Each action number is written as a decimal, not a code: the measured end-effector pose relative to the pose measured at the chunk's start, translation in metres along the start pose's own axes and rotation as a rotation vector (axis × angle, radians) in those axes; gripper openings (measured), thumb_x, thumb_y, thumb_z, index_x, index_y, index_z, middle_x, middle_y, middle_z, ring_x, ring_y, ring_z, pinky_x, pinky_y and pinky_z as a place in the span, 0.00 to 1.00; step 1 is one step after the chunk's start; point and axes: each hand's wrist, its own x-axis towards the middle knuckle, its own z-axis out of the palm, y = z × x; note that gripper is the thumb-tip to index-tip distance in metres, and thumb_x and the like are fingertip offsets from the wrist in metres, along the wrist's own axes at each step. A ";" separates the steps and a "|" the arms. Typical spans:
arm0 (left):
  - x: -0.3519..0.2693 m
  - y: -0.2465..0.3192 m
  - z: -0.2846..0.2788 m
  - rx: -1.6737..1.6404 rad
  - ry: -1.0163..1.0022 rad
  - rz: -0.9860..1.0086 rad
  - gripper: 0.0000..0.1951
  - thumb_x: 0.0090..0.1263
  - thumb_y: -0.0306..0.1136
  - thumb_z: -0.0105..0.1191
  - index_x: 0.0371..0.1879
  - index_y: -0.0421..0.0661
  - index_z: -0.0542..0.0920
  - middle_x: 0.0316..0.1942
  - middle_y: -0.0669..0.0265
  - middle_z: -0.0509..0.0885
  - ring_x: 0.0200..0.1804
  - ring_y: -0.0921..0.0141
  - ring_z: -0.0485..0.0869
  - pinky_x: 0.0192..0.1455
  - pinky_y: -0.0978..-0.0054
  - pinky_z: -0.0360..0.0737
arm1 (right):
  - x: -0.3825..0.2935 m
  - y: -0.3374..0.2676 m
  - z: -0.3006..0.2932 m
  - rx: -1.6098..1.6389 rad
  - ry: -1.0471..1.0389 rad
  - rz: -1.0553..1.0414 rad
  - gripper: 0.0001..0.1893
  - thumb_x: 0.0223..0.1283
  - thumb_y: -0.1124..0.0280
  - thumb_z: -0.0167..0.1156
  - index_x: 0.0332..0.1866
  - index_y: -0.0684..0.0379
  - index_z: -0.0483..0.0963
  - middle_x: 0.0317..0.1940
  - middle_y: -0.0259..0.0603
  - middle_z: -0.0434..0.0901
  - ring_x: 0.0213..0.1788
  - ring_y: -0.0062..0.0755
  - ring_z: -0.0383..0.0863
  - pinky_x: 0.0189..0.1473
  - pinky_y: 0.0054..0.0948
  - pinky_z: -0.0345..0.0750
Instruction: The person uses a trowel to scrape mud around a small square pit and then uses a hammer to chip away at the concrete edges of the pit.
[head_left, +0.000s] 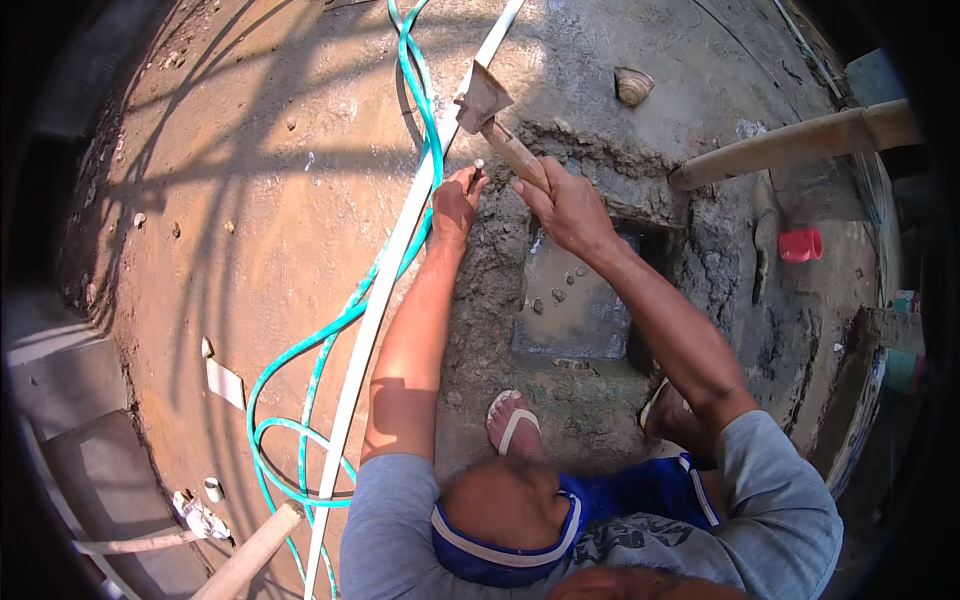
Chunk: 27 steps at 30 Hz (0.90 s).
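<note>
My right hand (574, 210) grips the wooden handle of a hatchet-like tool (484, 97), its flat, worn metal head raised up and to the left. In my left hand (454, 206) is a short metal rod, perhaps a chisel (478, 169); its bright end shows above the fingers and the rest is hidden. The tool's head appears apart from the rod. Both hands are by the rough, broken edge (487, 277) of a square pit. Murky water and several small stones lie over the pit's flat bottom (574, 330), between my arms.
A white pipe (375, 307) and a teal hose (300, 349) run along the left side. Bamboo poles (802, 142) (251, 551) reach in from right and lower left. A red cup (799, 245) and a shell-like object (634, 86) lie on the ground.
</note>
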 end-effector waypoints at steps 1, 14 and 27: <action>-0.001 0.001 0.000 -0.129 0.027 -0.020 0.09 0.67 0.30 0.68 0.41 0.39 0.84 0.37 0.53 0.88 0.39 0.53 0.88 0.42 0.64 0.82 | -0.003 -0.024 -0.020 0.147 0.139 -0.052 0.17 0.72 0.57 0.62 0.47 0.61 0.72 0.32 0.60 0.84 0.37 0.68 0.84 0.40 0.54 0.79; 0.000 0.008 -0.004 -0.128 -0.010 -0.018 0.09 0.66 0.29 0.68 0.42 0.41 0.85 0.38 0.54 0.89 0.40 0.53 0.88 0.41 0.63 0.83 | -0.004 -0.033 -0.030 0.433 0.316 -0.051 0.19 0.73 0.54 0.61 0.47 0.63 0.73 0.32 0.58 0.85 0.38 0.63 0.86 0.43 0.54 0.79; -0.003 0.003 -0.002 -0.088 -0.032 -0.034 0.10 0.65 0.30 0.69 0.40 0.42 0.85 0.39 0.55 0.89 0.41 0.54 0.88 0.42 0.63 0.83 | -0.011 -0.030 -0.009 0.477 0.552 -0.253 0.18 0.72 0.54 0.61 0.49 0.60 0.73 0.30 0.54 0.85 0.35 0.68 0.85 0.41 0.58 0.77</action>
